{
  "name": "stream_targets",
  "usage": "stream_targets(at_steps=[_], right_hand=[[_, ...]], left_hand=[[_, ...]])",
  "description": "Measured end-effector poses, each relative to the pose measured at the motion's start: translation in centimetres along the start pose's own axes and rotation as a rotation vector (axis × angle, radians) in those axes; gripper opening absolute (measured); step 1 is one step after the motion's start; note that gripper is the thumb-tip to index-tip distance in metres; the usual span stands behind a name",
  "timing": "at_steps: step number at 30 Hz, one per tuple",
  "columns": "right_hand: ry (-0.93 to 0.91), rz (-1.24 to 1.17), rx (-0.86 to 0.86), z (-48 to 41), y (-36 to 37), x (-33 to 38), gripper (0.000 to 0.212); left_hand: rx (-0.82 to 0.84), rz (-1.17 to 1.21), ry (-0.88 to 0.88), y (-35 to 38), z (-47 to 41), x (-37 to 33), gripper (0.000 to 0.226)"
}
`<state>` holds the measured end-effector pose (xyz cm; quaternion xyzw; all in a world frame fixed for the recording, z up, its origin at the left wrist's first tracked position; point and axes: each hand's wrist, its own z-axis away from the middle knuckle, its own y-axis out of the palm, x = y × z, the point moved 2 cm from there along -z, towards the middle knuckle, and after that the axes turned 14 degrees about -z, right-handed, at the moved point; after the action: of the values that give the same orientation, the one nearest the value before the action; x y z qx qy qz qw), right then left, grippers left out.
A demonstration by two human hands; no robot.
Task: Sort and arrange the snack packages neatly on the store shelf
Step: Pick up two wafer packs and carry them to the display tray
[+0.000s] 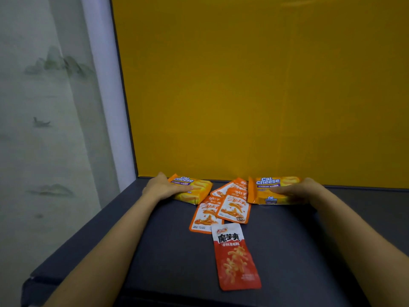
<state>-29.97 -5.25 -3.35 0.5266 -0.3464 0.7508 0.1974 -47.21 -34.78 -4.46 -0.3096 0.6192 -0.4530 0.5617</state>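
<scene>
Yellow left pack (195, 192) under left hand (164, 187), fingers straight, laid flat | right hand (297, 190) flat likewise on right pack (264, 189) | both packs at shelf (155, 251) back edge | orange sachets (232, 207) overlapping between them | red sachet (235, 258) nearer front edge.

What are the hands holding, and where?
Nothing is gripped. The left hand lies flat on the outer end of the left Cal Cheese pack, the right hand likewise on the right Cal Cheese pack.
</scene>
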Motion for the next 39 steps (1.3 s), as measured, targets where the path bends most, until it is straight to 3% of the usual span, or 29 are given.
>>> stream_targets(at_steps=[4,7,10,14,17,19,22,26,34,39], right_hand=[[-0.041,-0.132,-0.060,1.1,-0.7,-0.6,0.069],[-0.029,-0.298,-0.038,1.9,-1.1,-1.1,0.057],[-0.050,-0.392,-0.028,3.0,-1.2,-1.4,0.032],[-0.123,-0.423,-0.087,3.8,-1.3,-1.8,0.052],[-0.159,-0.466,-0.115,4.4,-1.4,-2.0,0.063],[-0.177,-0.494,-0.114,5.0,-1.4,-2.1,0.058],[-0.197,-0.570,-0.099,6.4,-1.8,-2.1,0.045],[-0.190,-0.622,-0.118,8.0,-3.6,-3.0,0.043],[-0.165,-0.671,-0.179,13.4,-14.8,-6.4,0.037],[-0.140,-0.699,-0.291,17.4,-25.3,-10.1,0.017]], left_hand=[[0.091,0.173,0.012,-0.2,-0.5,-0.7,0.103],[0.183,0.186,0.025,-0.3,-0.4,-1.1,0.099],[0.240,0.171,0.038,-0.4,-0.4,-1.0,0.100],[0.245,0.238,0.061,-0.6,-0.2,-0.6,0.090],[0.214,0.361,0.084,-1.0,0.1,-0.7,0.058],[0.249,0.479,0.097,-1.5,0.7,-0.6,0.037],[0.227,0.599,0.105,-2.6,1.7,-0.5,0.027],[0.148,0.825,0.155,-3.8,3.7,-1.7,0.015],[0.327,0.929,0.296,-1.3,10.6,-11.4,0.009],[0.436,0.919,0.448,2.1,17.5,-20.5,0.010]])
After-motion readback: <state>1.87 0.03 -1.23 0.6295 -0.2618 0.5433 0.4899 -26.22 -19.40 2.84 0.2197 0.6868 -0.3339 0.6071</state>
